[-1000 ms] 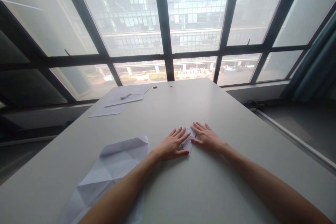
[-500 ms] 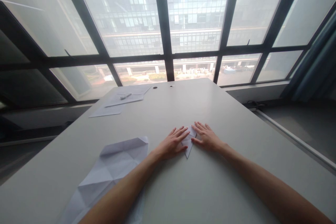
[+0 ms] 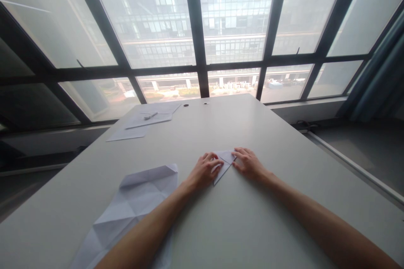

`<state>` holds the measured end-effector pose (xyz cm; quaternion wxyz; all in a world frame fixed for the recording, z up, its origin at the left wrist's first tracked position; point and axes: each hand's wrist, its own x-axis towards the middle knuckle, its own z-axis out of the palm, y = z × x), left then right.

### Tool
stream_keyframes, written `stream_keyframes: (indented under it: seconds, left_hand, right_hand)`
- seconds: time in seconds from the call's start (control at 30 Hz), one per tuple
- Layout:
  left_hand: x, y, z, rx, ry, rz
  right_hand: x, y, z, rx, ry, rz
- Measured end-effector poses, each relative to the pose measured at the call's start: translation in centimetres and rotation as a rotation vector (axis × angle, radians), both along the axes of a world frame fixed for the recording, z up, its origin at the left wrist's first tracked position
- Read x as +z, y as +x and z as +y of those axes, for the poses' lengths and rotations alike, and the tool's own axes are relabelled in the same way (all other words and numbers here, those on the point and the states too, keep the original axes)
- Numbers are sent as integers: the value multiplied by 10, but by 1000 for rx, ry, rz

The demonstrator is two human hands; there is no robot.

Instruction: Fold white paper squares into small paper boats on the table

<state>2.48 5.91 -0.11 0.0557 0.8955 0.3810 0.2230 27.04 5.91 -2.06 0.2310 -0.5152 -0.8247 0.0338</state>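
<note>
A small piece of folded white paper [image 3: 225, 161] lies on the table between my hands, its narrow tip pointing down and to the left. My left hand [image 3: 206, 169] is on its left side with bent fingers closed on the edge, covering part of it. At the upper right corner, my right hand [image 3: 248, 162] has thumb and fingertips closed on the paper. A larger creased white sheet [image 3: 148, 195] spreads on the table to the left, partly under my left forearm.
Loose sheets of paper [image 3: 134, 133] with a small white pen-like object [image 3: 150, 115] on top are at the table's far left. The white table [image 3: 217, 122] reaches toward large windows, with two holes near its far edge. A blue curtain [image 3: 372, 80] hangs at right.
The folded paper has turned, its tip swinging to the left. My left hand has shifted slightly left and its fingers have curled. My right fingers have drawn in at the paper's corner.
</note>
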Motion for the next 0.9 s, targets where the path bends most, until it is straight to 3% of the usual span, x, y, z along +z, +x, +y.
stream_keyframes:
  seconds: [0.3, 0.43, 0.67, 0.9]
  left_hand:
    - [-4, -1, 5, 136, 41, -69]
    - [-5, -2, 7, 242, -54, -131]
    - [-5, -4, 5, 164, 41, -35]
    - [-8, -5, 9, 189, 1, -15]
  right_hand:
    - [3, 1, 0, -33, 22, 62]
    - [3, 0, 0, -62, 30, 82]
    - [2, 3, 4, -69, 11, 130]
    - [1, 4, 4, -31, 15, 167]
